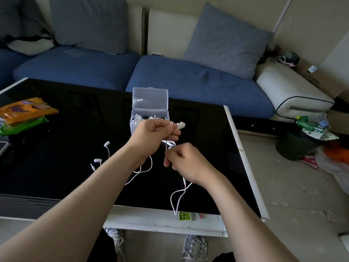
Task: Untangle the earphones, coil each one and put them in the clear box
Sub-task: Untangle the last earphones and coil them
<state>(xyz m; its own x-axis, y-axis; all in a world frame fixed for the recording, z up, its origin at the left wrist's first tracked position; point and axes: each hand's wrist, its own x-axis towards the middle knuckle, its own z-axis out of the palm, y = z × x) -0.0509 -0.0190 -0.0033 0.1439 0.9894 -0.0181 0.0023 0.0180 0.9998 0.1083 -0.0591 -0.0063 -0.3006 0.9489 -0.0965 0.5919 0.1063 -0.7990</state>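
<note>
Head view: snack packets are cut off at the left. A white earphone is left loose on the desk. Coiled earphones are kept in the open clear box, partly hidden by the left hand. One cable is pinched in both grips, the right hand nearer.

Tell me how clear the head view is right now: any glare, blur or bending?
Head view: dim, even light with no hard glare; the white earphones stand out on the glossy black table. Head view: the wide angle bends the table edges. Head view: the thin cord pinched between the left hand and right hand looks soft, and the box contents are hard to read.
</note>
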